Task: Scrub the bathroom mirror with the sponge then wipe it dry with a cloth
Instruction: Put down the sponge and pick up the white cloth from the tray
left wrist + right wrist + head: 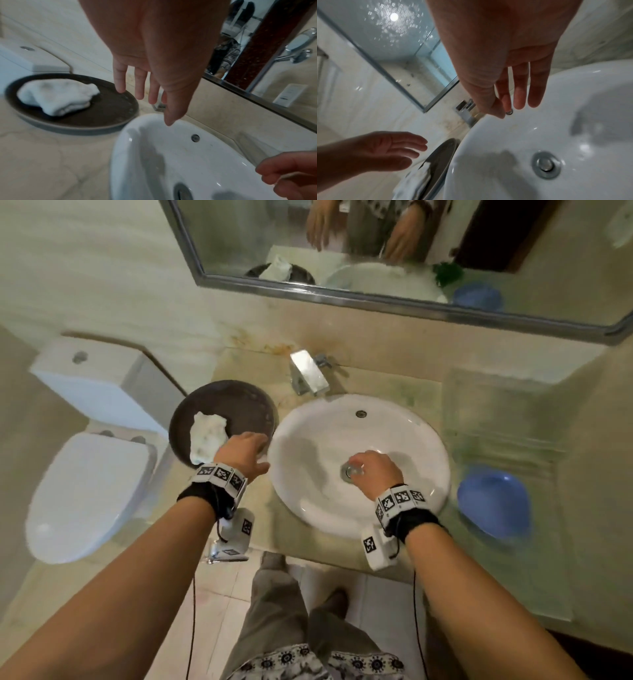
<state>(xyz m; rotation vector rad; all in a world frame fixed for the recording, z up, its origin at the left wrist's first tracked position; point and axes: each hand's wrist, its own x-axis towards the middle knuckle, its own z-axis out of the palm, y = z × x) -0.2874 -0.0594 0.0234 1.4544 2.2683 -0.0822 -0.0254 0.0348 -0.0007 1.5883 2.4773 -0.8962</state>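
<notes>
Hovering with fingers extended and nothing held, the left hand (241,447) is seen over the near rim of a dark round tray (251,400), where a crumpled white cloth (208,436) is laid just beyond and to the outer side of its fingertips, presumably kept there dry for the wiping stage. The right hand (375,470) is likewise empty and relaxed, poised above the white basin (404,433) near the drain (545,164). No sponge can be made out in any view, though something green is reflected in the mirror (548,251) beyond the right hand. The mirror is mounted ahead of both hands, above the tap (308,374). Neither scrubbing nor drying is judged to have been started, since nothing is gripped.
</notes>
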